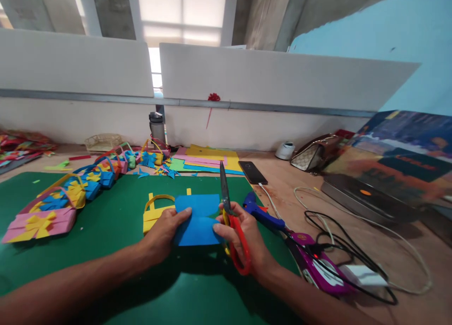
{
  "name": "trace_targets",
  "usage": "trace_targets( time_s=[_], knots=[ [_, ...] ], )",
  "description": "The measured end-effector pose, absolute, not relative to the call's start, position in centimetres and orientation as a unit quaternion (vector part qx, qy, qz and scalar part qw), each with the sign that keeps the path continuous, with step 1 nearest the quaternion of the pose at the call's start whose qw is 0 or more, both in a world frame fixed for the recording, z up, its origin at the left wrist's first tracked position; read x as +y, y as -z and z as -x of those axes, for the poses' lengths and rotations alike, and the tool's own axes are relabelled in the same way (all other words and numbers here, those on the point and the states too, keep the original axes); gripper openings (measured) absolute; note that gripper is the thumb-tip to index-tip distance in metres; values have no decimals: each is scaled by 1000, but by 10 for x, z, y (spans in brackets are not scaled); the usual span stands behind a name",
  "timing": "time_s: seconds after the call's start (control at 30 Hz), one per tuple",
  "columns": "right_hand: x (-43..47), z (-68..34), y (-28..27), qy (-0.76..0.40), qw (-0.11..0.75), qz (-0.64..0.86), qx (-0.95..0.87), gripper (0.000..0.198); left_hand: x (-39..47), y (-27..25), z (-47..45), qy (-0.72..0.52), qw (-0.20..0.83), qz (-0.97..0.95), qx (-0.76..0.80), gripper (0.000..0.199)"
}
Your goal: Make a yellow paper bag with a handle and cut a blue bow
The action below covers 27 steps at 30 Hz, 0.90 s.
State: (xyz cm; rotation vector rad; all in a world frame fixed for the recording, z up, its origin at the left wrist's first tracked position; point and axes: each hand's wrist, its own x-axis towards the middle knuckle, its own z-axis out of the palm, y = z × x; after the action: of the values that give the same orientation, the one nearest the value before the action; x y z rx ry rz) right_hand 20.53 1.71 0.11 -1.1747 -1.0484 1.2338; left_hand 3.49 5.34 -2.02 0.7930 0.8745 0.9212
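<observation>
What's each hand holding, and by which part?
The left hand grips the blue paper by its left edge; the right hand holds the scissors by their red handles and pinches the paper's right edge.

Left forearm (95,275) from lower left, right forearm (300,287) from lower right. Left hand (158,235) pinching, thumb (183,215) on top; right hand (249,238) gripping, lower center.

A brown table (282,172) carries a green mat (116,226), coloured sheets (215,154), a phone (252,172) and a handbag (312,152).

no readable text, red marks (418,164) blurred, dark panel (406,173)
</observation>
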Motion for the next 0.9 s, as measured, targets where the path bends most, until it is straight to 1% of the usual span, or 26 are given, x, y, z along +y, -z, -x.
trace_targets(
  time_s=[0.17, 0.27, 0.47, 0.7, 0.9],
  knots=[
    [24, -209, 0, -507, 552, 506, -428, 43, 56, 18, -33, -434, 763, -321, 357, 43],
    [30, -211, 6, -512, 549, 510, -420, 44, 57, 19, -35, -434, 753, -329, 369, 46],
    [35, -208, 11, -529, 542, 504, -416, 45, 61, 30, -38, -401, 728, -394, 392, 36],
    [35, -206, 8, -543, 544, 507, -390, 45, 67, 29, -33, -388, 731, -380, 413, 34],
    [36, -210, 9, -564, 524, 515, -377, 47, 65, 25, -34, -373, 749, -357, 416, 36]
  ],
)
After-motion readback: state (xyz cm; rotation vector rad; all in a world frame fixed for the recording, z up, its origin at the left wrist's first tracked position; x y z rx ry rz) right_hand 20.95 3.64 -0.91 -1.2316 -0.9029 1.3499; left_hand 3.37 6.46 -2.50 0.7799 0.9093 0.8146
